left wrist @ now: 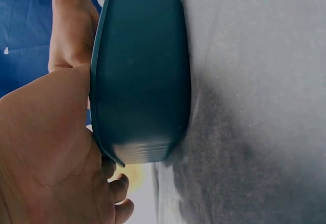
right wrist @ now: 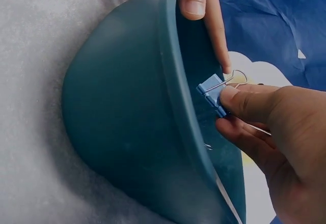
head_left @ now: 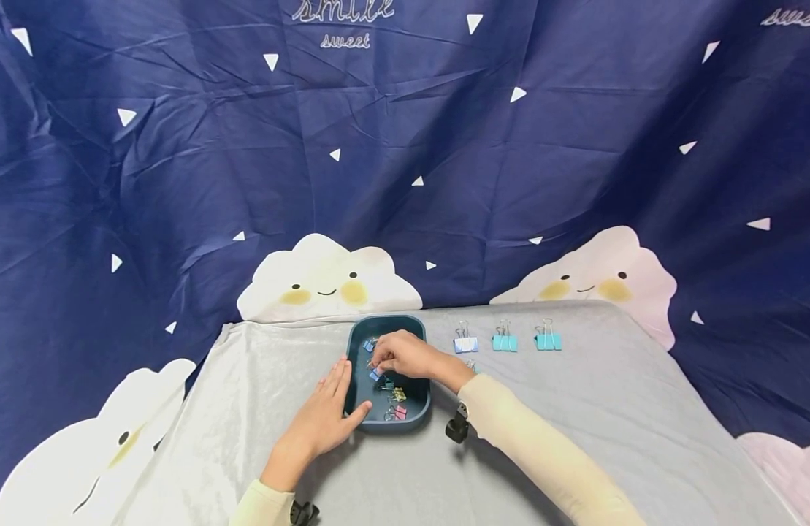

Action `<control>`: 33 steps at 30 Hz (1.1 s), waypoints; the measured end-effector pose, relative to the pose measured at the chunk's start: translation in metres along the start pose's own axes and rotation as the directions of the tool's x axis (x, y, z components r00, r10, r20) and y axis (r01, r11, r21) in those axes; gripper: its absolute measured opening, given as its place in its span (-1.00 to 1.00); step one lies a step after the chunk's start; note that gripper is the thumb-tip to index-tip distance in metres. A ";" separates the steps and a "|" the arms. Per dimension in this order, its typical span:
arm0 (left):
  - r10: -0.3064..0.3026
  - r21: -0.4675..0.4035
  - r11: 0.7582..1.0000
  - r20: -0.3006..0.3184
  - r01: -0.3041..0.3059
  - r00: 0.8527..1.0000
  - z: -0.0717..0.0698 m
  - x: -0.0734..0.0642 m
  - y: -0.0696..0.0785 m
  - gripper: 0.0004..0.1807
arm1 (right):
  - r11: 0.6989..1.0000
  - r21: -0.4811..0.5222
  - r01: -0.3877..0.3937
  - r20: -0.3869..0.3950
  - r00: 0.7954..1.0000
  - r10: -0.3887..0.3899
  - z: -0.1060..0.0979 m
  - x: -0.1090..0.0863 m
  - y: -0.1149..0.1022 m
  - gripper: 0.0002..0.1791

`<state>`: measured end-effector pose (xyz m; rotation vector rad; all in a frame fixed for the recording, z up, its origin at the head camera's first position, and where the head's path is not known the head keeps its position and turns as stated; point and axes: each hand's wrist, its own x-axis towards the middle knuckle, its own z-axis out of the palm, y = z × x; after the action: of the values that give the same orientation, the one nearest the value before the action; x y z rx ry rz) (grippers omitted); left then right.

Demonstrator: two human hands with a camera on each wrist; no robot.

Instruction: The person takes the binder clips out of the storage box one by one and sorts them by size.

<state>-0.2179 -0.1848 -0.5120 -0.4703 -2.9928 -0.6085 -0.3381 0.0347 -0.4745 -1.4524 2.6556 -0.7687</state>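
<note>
Thumb and fingers of my right hand pinch a light-blue binder clip, its wire handle sticking out past the thumb in the right wrist view. The clip is over the inside of a dark teal box, above its floor. My left hand rests against the box's left rim with fingers stretched along it and the thumb over the near left corner. Inside the box lie another blue clip, a dark green clip, a yellow clip and a pink clip.
Right of the box, a white-and-blue binder clip and two turquoise clips stand in a row on the grey cloth. One more turquoise clip is partly hidden behind my right wrist. A dark blue curtain hangs behind the table.
</note>
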 end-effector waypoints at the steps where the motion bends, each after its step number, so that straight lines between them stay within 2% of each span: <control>1: -0.003 0.002 1.000 0.003 0.003 1.000 0.000 0.000 0.000 0.00 | 1.000 0.001 0.009 -0.008 1.000 -0.009 -0.001 -0.001 0.001 -0.92; 9: -0.015 0.000 1.000 0.004 0.015 1.000 0.000 -0.001 0.001 -0.01 | 0.999 0.005 0.050 -0.072 0.996 -0.049 -0.009 -0.011 0.007 -0.86; 22: -0.010 0.002 1.000 0.000 0.010 1.000 0.001 0.000 0.000 0.00 | 0.987 0.134 -0.085 -0.131 0.986 0.103 -0.025 -0.029 0.010 -0.85; 33: -0.014 -0.002 1.000 0.011 0.014 1.000 0.000 0.002 0.000 0.00 | 0.978 0.171 -0.119 -0.187 0.971 0.151 -0.037 -0.045 0.018 -0.82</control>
<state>-0.2197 -0.1847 -0.5118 -0.4546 -3.0093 -0.6115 -0.3358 0.0938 -0.4589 -1.2009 2.7221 -1.1380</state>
